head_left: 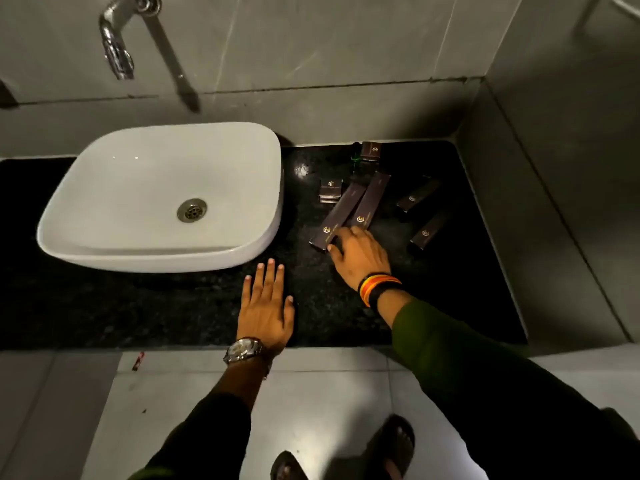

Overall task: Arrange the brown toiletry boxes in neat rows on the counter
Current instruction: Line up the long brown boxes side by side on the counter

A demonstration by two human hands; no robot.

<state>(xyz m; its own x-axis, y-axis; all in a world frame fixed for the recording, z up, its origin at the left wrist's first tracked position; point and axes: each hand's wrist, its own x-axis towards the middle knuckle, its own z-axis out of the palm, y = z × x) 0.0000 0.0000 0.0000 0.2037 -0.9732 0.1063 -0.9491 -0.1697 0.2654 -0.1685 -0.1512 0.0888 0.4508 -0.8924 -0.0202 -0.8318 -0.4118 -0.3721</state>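
Several brown toiletry boxes lie scattered on the black counter (194,313). Two long boxes (341,213) (372,199) lie side by side, slanted. My right hand (360,254) rests on their near ends, fingers touching the left one; whether it grips it I cannot tell. Two shorter boxes (417,195) (429,230) lie to the right, also slanted. A small stacked box (330,190) sits left of the long ones and another small box (371,150) stands at the back. My left hand (266,306) lies flat and open on the counter, holding nothing.
A white basin (104,188) takes up the counter's left half, with a chrome tap (116,46) on the wall above. A small green bottle (356,157) stands by the back box. Grey tiled walls close the back and right side. My sandalled feet show below on the floor.
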